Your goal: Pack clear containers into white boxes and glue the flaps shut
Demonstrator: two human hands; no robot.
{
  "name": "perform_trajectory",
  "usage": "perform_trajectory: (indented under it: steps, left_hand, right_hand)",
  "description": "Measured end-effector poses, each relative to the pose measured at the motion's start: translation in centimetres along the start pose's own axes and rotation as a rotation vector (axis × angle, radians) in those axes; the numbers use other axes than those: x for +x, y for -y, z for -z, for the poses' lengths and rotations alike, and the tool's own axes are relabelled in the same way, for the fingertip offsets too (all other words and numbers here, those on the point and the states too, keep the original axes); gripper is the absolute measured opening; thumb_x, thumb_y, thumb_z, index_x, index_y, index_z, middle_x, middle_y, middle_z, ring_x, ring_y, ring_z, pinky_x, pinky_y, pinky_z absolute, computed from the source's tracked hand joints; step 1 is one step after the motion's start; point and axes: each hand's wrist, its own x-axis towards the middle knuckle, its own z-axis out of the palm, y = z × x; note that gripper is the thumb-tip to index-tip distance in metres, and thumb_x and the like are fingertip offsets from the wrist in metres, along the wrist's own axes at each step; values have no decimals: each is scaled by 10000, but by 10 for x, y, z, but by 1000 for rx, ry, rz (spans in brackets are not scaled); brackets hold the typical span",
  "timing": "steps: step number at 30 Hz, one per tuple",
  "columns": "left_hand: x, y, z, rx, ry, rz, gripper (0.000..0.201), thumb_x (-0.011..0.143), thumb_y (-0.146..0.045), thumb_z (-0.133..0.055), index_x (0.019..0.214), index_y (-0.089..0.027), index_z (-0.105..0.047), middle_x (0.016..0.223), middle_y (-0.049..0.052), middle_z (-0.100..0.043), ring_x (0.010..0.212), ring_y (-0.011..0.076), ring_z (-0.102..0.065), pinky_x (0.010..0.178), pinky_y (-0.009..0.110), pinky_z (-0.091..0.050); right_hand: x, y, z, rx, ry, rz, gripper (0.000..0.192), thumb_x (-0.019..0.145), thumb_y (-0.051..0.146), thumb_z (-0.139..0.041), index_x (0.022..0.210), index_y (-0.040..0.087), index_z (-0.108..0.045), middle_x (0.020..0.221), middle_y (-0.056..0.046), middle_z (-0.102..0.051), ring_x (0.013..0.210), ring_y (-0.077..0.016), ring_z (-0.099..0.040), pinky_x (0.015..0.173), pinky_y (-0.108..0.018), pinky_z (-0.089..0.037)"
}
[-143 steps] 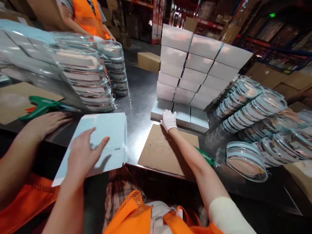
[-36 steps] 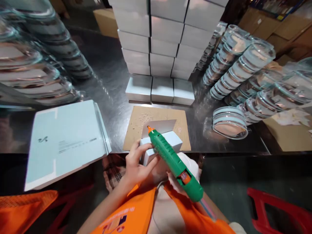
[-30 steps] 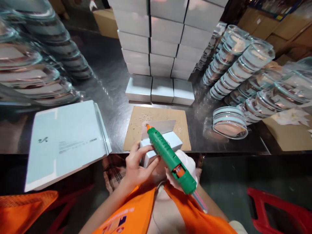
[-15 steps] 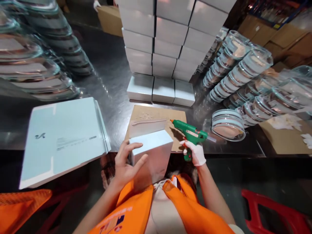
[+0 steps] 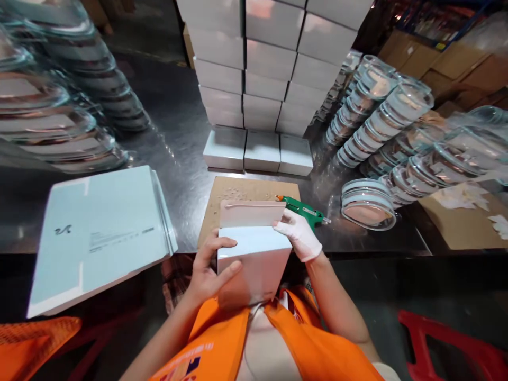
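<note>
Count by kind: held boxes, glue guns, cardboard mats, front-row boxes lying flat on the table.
Held box: 1
Glue gun: 1
Cardboard mat: 1
Front-row boxes: 3
Total: 6
</note>
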Motion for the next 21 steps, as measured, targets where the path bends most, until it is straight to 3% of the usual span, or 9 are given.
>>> perform_trajectory:
  steps: [4, 8, 9, 11, 13, 15, 19, 21]
  left_hand:
    - [-4, 5, -6, -133, -117, 157, 358, 866, -459, -815, 1125, -249, -684, 1422, 133, -632, 1405, 333, -585, 1126, 457, -501]
    - [0, 11, -6, -363, -186, 131, 706, 871, -417, -832, 1453, -373, -433, 1165, 50, -707, 1228, 273, -709, 1078, 479, -541]
    - [2, 12, -4, -378, -162, 109, 677, 883, -407, -821, 1444, -377, -443, 1127, 38, -706, 1202, 271, -718, 1068, 492, -550]
    - [5, 12, -1, -335, -111, 74, 418, 911, -410, -785, 1275, -318, -600, 1096, 53, -695, 1181, 279, -715, 1049, 508, -566]
    - [7, 10, 3, -264, -77, 46, 223, 925, -424, -759, 1049, -253, -688, 1093, 77, -681, 1179, 294, -702, 1033, 515, -577]
    - [8, 6, 5, -226, -59, 31, 196, 927, -418, -755, 969, -233, -708, 1099, 87, -671, 1192, 302, -690, 1022, 510, -580]
    - [12, -2, 5, -240, -10, -4, 130, 946, -356, -746, 999, -241, -715, 1163, 79, -680, 1229, 273, -679, 1056, 467, -557]
    - [18, -3, 8, -247, -4, -7, 102, 961, -326, -731, 1014, -242, -708, 1161, 65, -694, 1234, 250, -682, 1079, 441, -541]
  right_hand:
    - [8, -16, 4, 25, 26, 70, 511, 708, 613, -901, 1017, 229, -765, 1040, -54, -804, 960, -258, -750, 932, -412, -591]
    - [0, -17, 32, -235, 424, 366, 847, 685, 918, -721, 1170, 226, -768, 1436, -148, -680, 1346, -345, -633, 1172, -520, -457]
    - [-3, -14, 35, -309, 488, 438, 863, 679, 897, -749, 1235, 238, -744, 1492, -155, -639, 1393, -351, -600, 1198, -537, -429]
    - [-7, -8, 36, -473, 524, 570, 760, 756, 715, -850, 1349, 271, -681, 1513, -155, -610, 1397, -324, -596, 1193, -530, -439]
    - [-9, -3, 31, -615, 537, 690, 592, 883, 499, -829, 1407, 292, -647, 1486, -148, -606, 1357, -281, -615, 1154, -487, -488]
    - [-8, 0, 23, -686, 568, 768, 470, 951, 389, -753, 1401, 291, -659, 1462, -143, -600, 1333, -253, -620, 1122, -446, -520]
    - [-3, 1, 18, -684, 616, 803, 358, 997, 401, -682, 1335, 285, -689, 1440, -133, -616, 1329, -245, -624, 1110, -441, -536]
    - [-6, -3, 22, -692, 503, 771, 415, 971, 477, -713, 1338, 288, -677, 1486, -137, -588, 1365, -265, -604, 1129, -465, -527]
